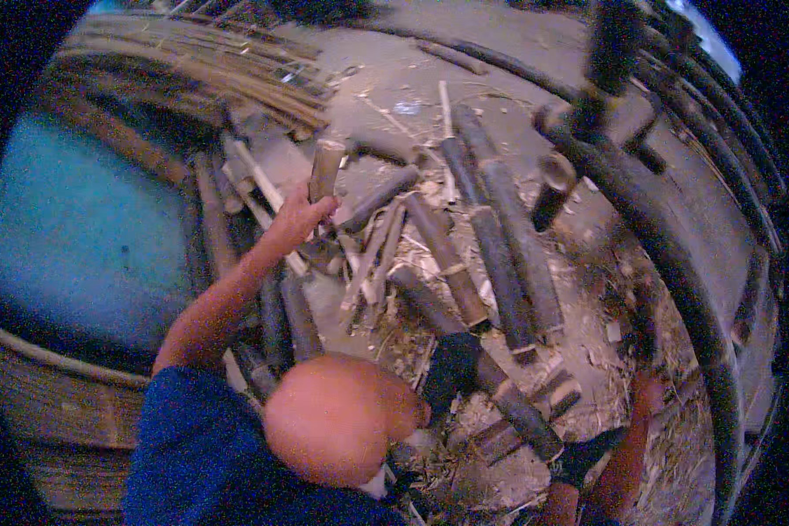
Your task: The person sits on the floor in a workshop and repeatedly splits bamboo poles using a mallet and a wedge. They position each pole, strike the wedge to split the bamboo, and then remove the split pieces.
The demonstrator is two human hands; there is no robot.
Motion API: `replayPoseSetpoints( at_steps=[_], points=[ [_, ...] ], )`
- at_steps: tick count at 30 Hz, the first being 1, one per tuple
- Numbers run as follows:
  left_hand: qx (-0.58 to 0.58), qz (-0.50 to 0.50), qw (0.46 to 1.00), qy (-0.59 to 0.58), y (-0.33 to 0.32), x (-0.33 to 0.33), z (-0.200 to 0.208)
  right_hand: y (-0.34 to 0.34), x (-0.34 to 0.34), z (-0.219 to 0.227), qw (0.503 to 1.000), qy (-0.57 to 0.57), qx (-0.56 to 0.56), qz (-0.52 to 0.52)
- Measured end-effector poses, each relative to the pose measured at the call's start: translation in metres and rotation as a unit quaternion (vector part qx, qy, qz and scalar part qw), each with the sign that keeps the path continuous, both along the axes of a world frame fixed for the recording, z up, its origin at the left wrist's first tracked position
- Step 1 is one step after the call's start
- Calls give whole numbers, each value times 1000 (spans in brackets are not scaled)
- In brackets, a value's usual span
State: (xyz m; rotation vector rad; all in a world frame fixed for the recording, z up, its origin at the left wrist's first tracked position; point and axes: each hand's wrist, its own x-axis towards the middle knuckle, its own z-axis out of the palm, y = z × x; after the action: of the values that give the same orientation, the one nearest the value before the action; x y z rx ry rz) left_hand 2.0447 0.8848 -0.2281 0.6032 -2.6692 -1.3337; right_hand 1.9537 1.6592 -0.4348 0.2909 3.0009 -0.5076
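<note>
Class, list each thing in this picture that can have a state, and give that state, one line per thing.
left hand, closed around the short bamboo piece
short bamboo piece, lifted off the pile, held roughly upright
cut bamboo lengths, lying loose in a heap on the ground
long thin bamboo strips, lying flat in a stack, untouched
ground, littered with chips and shavings

Cut bamboo pieces (465, 237) crowd the ground's (500, 53) middle; a blue drum (79, 237) blocks the left edge, long poles (666, 237) the right. The far edge lies open.
</note>
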Motion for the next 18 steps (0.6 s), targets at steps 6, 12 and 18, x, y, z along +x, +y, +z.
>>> replayPoseSetpoints(
  at_steps=[6,12,18],
  points=[
    [67,90,992,63,-33,89,-24,-11,5,1,1000,1,-13,-2],
    [-15,80,997,18,-44,147,-40,-38,90,40,979,61,-191,-47],
    [-28,28,998,-52,-28,192,-57,-107,233,80,872,41,-449,-189]
  ],
)
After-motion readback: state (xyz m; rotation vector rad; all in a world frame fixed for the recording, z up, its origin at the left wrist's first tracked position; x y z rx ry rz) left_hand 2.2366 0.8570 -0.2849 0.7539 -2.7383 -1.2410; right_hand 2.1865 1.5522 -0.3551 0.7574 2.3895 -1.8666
